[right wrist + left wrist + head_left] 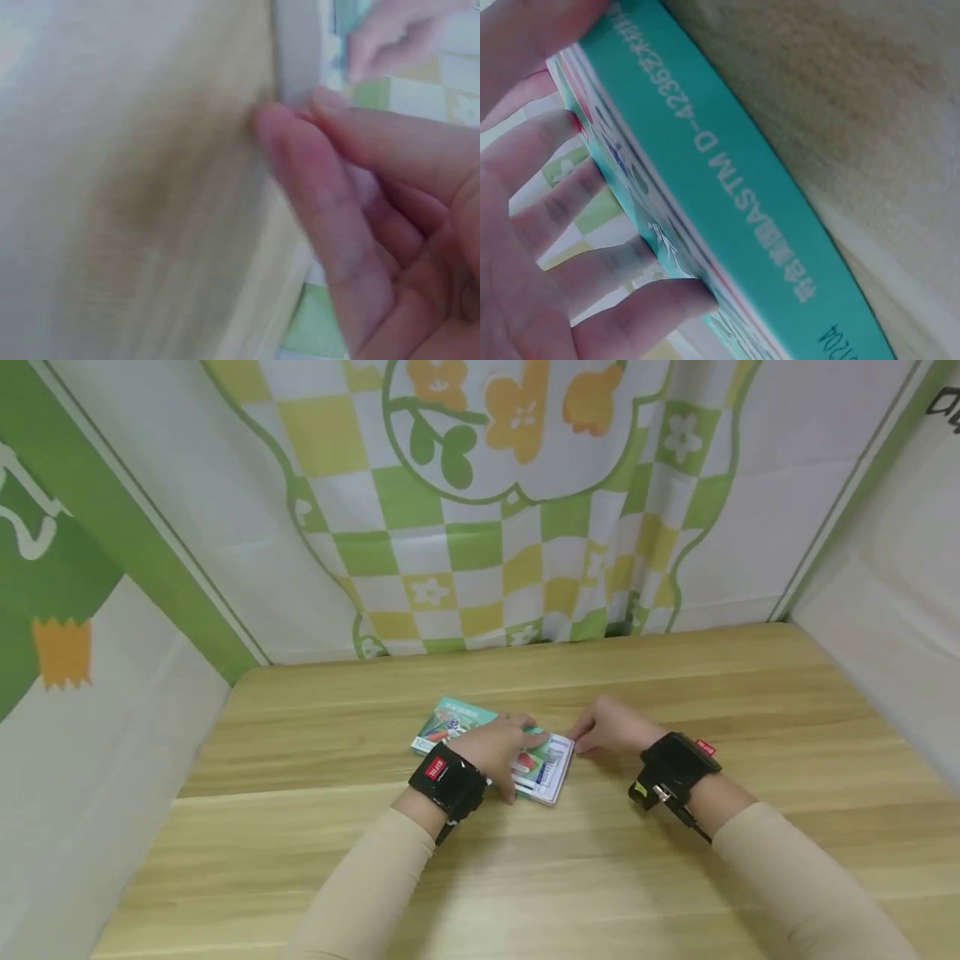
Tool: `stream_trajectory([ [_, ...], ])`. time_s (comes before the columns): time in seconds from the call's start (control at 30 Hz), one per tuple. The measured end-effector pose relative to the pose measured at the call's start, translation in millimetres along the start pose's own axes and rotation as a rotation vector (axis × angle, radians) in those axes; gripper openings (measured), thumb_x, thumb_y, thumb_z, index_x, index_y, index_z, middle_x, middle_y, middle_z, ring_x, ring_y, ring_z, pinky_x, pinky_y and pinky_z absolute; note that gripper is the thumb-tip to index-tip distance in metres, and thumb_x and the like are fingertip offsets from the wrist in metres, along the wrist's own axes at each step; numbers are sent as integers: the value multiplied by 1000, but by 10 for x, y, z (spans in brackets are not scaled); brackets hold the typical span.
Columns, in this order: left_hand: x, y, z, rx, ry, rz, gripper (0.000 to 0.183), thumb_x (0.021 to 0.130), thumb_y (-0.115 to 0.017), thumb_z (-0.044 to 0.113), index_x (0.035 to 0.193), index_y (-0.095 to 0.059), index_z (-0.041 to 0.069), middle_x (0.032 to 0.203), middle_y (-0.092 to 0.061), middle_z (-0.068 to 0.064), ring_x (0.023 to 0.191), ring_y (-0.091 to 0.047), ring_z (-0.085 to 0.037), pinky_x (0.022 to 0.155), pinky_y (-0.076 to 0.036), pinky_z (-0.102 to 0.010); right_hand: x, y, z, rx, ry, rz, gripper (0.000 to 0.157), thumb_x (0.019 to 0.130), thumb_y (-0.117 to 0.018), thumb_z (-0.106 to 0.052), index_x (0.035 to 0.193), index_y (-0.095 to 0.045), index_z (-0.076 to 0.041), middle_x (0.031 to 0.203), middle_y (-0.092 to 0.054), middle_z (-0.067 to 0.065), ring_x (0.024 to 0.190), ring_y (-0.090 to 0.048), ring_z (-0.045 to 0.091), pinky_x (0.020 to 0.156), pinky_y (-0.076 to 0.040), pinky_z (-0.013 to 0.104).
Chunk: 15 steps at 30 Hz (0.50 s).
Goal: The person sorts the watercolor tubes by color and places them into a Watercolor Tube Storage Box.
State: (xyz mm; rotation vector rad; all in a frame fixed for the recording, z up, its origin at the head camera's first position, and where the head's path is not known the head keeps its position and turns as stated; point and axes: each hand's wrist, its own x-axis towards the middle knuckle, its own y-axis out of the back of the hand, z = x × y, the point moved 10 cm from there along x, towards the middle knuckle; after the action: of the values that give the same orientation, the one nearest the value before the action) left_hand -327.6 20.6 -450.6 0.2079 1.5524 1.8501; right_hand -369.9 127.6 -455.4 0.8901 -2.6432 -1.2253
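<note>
A flat teal art-material box [459, 713] with vegetable pictures lies at a slant on the wooden table. My left hand [491, 747] holds it from above, fingers spread over its printed top and thumb by the near edge. The teal side wall [727, 180] with white lettering fills the middle of the left wrist view. At the box's right end shows a white part [556, 774] with dark blue print. My right hand [618, 727] pinches the far corner of this white end between thumb and index finger; in the blurred right wrist view the fingertips [279, 124] meet its pale edge.
The wood-grain table [525, 885] spreads around the box on all sides. Behind its back edge hangs a checkered green, yellow and white curtain [480, 560] with flowers. Pale fabric walls stand at the left and right. Black camera straps [448, 783] sit on both wrists.
</note>
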Motion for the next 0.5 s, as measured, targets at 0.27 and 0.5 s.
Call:
stream_trajectory([
  [0.27,-29,44,10,22,-13,20,106,63,-100,15,155,-47,18,160,-39,-9,144,-36,-30,105,-47,-38,117,-24,-207,-200,37,124,9,79,-87,-7,75,-80,-6,70,-70,-3,61,-54,9,58,-45,24],
  [0.5,-10,3,35,-11,-19,10,108,64,-99,14,157,-44,17,160,-37,-11,145,-34,-32,102,-49,-37,137,-70,-217,-170,38,125,15,78,-88,-5,68,-77,-6,60,-61,-5,54,-48,8,53,-39,21],
])
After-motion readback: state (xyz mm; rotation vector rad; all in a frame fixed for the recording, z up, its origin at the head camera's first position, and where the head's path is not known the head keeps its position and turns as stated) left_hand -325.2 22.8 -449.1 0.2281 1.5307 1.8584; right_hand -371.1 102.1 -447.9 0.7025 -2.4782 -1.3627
